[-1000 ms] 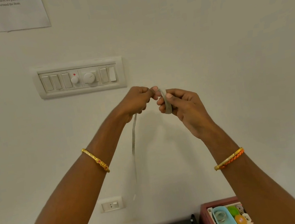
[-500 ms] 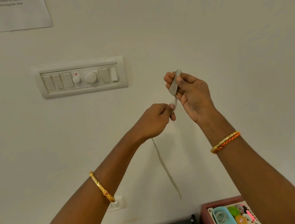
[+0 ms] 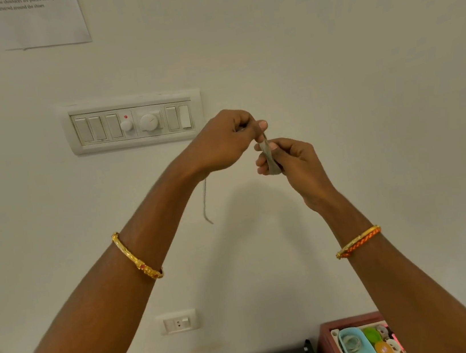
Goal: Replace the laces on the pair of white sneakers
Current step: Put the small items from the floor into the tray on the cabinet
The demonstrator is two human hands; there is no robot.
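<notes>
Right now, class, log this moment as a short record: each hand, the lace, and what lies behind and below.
left hand: pinches the lace near its upper part
right hand: grips a folded bundle of lace
lace: grey, flat; loose tail hangs below the left hand
switch panel: on the wall behind the hands
basket: bottom right, holds small coloured items
sneakers: not in view

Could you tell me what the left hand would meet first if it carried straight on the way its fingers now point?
The left hand points right and slightly down, pinching the grey lace. Straight on, it would most likely meet the right hand first, which holds the same lace just beyond its fingertips, though depth between them is unclear.
</notes>
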